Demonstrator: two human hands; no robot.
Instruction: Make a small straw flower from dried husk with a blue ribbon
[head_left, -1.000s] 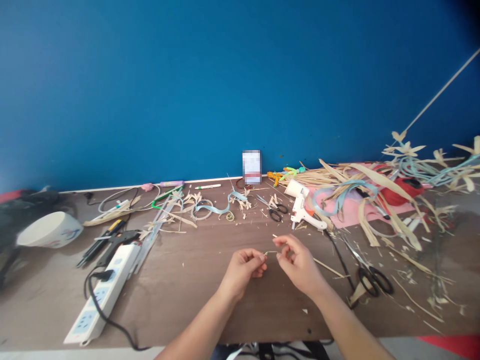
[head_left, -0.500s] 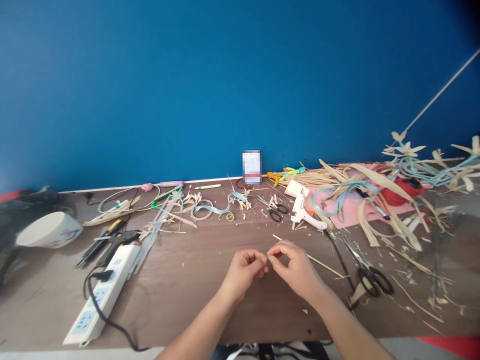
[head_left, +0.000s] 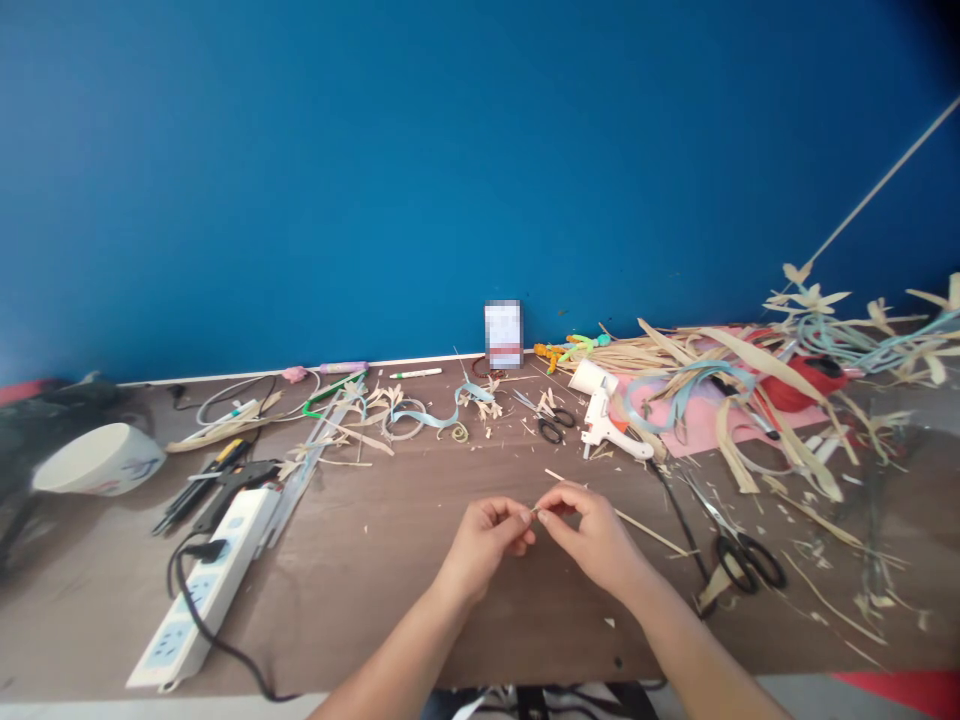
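Above the front middle of the table, my left hand (head_left: 487, 545) and my right hand (head_left: 592, 530) meet fingertip to fingertip. Both are closed in a pinch on a tiny tan piece (head_left: 535, 510), mostly covered by the fingers and too small to name. A thin pale strip (head_left: 649, 533) lies on the table beside and partly behind my right hand. Farther right are large black-handled scissors (head_left: 739, 550), partly over a scrap of dried leaf.
A white power strip (head_left: 206, 590) with a black cord and a white bowl (head_left: 101, 460) stand left. A white glue gun (head_left: 607, 420), small scissors (head_left: 550, 418) and a heap of dried leaf strips (head_left: 675, 355) lie behind and to the right. Scraps dot the brown table (head_left: 337, 600).
The fingertips have parted very slightly, and a little more of the tan piece shows between them. Everything else looks the same.
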